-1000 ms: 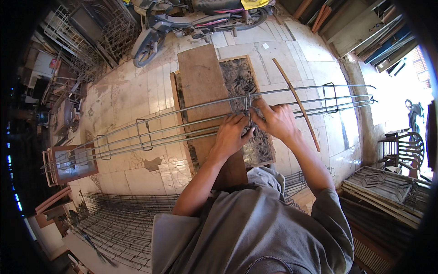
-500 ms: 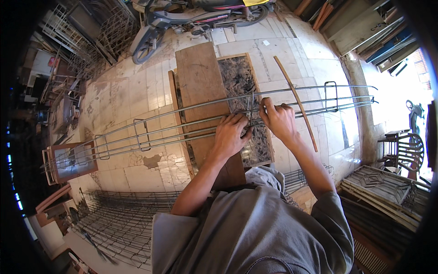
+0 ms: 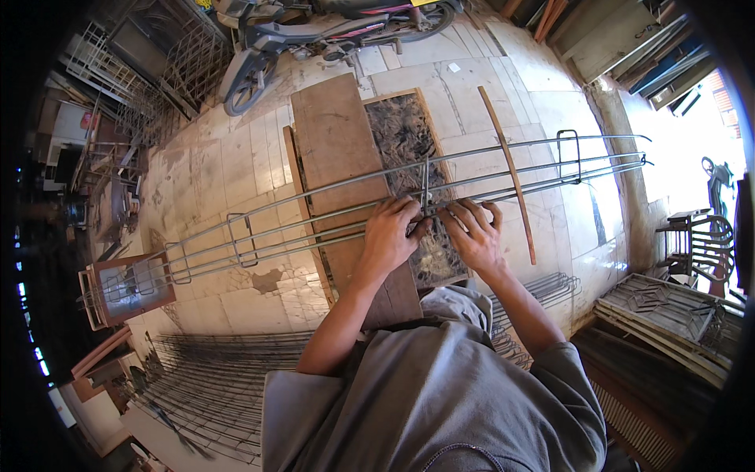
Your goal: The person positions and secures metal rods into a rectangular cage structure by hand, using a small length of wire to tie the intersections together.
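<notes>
A long rebar cage [image 3: 307, 194] of thin steel bars stretches across the view from left to right, with rectangular wire stirrups around the bars. My left hand [image 3: 391, 234] is closed on the lower bars, thumb and fingers pinching beside a stirrup [image 3: 426, 182] near the middle. Just right of that stirrup, my right hand [image 3: 475, 234] curls its fingers over the bars; its fingertips and anything small between them are hidden. Another stirrup [image 3: 578, 161] sits near the right end, and one more [image 3: 233, 236] to the left.
Under the cage lie a brown wooden board [image 3: 334, 141] and a dark-patterned panel [image 3: 399, 130]. A thin wooden strip [image 3: 505, 149] supports the bars. A small framed stand [image 3: 145, 303] sits beneath the left end. A motorcycle [image 3: 314, 35] stands beyond; several bent wire stirrups [image 3: 550, 288] lie near my right forearm.
My right hand has come down and slightly left, from raised beside the stirrup to curled over the lower bars. My left hand stays at the joint. The view has shifted slightly.
</notes>
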Motion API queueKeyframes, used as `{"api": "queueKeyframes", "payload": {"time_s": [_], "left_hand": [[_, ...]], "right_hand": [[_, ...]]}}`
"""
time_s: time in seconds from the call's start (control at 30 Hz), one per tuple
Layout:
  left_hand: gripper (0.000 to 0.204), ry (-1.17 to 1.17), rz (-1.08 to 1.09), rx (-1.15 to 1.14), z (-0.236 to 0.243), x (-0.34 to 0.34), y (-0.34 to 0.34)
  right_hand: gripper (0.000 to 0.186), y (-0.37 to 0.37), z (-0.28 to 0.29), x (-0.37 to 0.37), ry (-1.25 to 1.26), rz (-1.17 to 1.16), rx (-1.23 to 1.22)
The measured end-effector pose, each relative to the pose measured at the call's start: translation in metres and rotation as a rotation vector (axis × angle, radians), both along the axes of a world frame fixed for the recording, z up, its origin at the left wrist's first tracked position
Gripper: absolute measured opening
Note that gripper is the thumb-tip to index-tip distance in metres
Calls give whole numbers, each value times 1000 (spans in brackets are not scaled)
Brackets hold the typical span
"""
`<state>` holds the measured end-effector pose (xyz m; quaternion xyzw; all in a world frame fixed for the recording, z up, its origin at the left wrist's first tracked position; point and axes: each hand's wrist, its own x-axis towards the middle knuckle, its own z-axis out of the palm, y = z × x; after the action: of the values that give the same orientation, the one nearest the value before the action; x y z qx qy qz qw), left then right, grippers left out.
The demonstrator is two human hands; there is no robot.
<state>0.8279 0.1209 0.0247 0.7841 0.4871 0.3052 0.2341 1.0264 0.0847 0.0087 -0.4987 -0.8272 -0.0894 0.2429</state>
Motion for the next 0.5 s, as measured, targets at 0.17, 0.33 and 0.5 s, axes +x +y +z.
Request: {"api": "queueKeyframes", "payload": {"time_s": [0.17,0.33,0.5], "left_hand": [[28,26,26,52,-3,2,-1],[27,38,12,3,5,2,0],[27,-11,30,56,1,3,-2]], "right_hand": [[42,-12,0,-11,13,-81,-56],[41,-18,6,-5,148,-201,47],[52,-56,10,40,276,-769,167]]}}
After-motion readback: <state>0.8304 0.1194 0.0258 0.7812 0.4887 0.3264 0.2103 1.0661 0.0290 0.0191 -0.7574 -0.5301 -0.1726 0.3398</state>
